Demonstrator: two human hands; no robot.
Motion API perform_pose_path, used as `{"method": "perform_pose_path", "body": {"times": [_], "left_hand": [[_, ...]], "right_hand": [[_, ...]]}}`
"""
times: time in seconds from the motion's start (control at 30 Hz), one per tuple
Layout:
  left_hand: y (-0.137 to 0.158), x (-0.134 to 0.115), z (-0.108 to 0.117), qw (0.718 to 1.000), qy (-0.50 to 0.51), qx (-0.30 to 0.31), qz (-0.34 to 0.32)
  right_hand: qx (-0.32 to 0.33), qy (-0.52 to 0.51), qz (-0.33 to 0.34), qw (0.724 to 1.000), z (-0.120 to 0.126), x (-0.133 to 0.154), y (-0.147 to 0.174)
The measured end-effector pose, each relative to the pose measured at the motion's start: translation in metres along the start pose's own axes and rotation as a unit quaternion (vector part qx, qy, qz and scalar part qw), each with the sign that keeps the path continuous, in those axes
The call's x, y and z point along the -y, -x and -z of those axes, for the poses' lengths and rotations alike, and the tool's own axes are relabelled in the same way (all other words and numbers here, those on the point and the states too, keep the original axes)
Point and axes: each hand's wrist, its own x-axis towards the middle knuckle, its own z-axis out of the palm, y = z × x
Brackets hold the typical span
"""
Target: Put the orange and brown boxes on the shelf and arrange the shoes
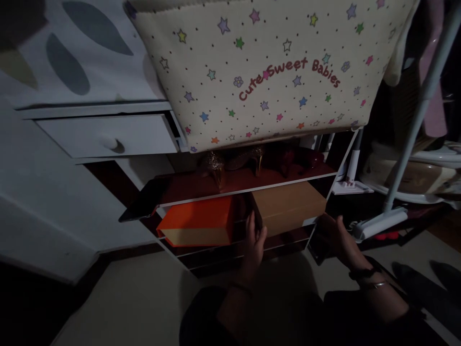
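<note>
A brown cardboard box [288, 206] sits in the shoe rack's middle opening, its front jutting out a little. I have it between my two hands. My left hand [255, 242] is at the box's left end, fingers straight along that side and thumb near the front corner. At the right end is my right hand [342, 242], thumb raised and fingertips reaching to the box's side, partly lost in shadow. Left of the brown box lies an orange box [198, 221] with a pale front. A dark gap separates the two boxes.
The rack's upper shelf [230, 185] bears glittery high heels [215, 166] and dark red shoes [302, 161]. A dark flat object [144, 199] juts out at its left end. Above hangs a star-patterned cover [273, 96]. A white drawer [108, 137] stands left, a mop [382, 223] right.
</note>
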Motion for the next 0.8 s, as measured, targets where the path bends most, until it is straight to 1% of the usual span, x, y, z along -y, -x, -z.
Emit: {"method": "perform_pose_path", "body": {"times": [0.23,0.4,0.53,0.67,0.8], "left_hand": [[-0.011,0.005,-0.007,1.0,0.001,0.031,0.004],[-0.021,0.01,-0.007,0.999,-0.035,0.015,-0.013],[-0.03,0.017,-0.01,0.999,-0.025,0.025,-0.011],[-0.036,0.023,-0.013,0.999,-0.011,0.036,0.002],[-0.04,0.029,-0.014,0.999,-0.025,0.033,0.012]], "right_hand": [[-0.019,-0.013,0.0,1.0,0.008,-0.003,-0.019],[-0.011,-0.024,-0.002,1.0,0.01,-0.006,-0.02],[0.005,-0.026,0.013,1.0,0.011,-0.006,-0.021],[0.006,-0.031,0.019,0.999,0.012,-0.007,-0.021],[0.011,-0.042,0.023,0.999,0.013,-0.008,-0.02]]}}
